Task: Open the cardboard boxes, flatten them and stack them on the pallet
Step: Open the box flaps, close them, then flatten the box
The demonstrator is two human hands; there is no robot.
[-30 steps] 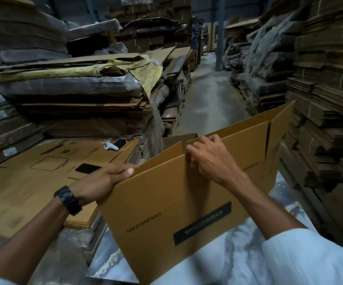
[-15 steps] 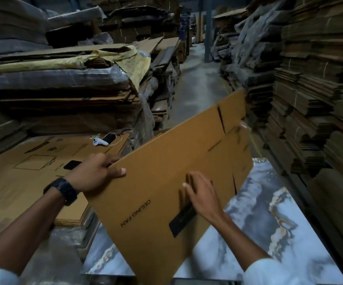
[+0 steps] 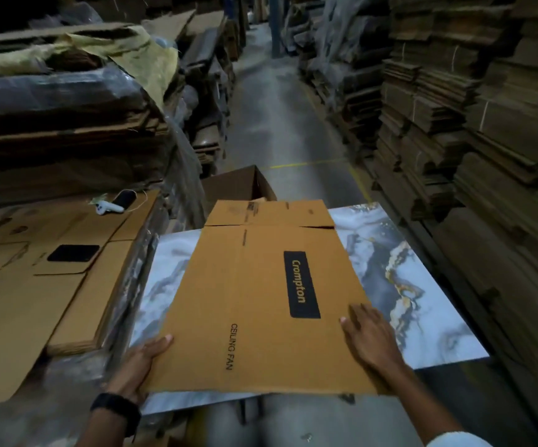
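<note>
A flattened brown cardboard box (image 3: pixel 254 295), printed "Crompton" and "CEILING FAN", lies flat on a marble-patterned board (image 3: pixel 422 285) in front of me. My left hand (image 3: pixel 142 362) grips its near left corner, thumb on top and fingers underneath. At the near right edge my right hand (image 3: pixel 367 337) lies palm down, fingers spread. To the left sits a low stack of flattened boxes (image 3: pixel 29 285).
A white device (image 3: pixel 108 208) and a black phone (image 3: pixel 73 253) lie on the left stack. An open brown box (image 3: pixel 235 185) stands beyond the board. Tall piles of flattened cardboard (image 3: pixel 474 124) line both sides of a concrete aisle (image 3: pixel 280 124).
The box was open and upright, then folded flat and tilted on edge. Now it lies flat on the marble board, with both hands shifted to its near edge.
</note>
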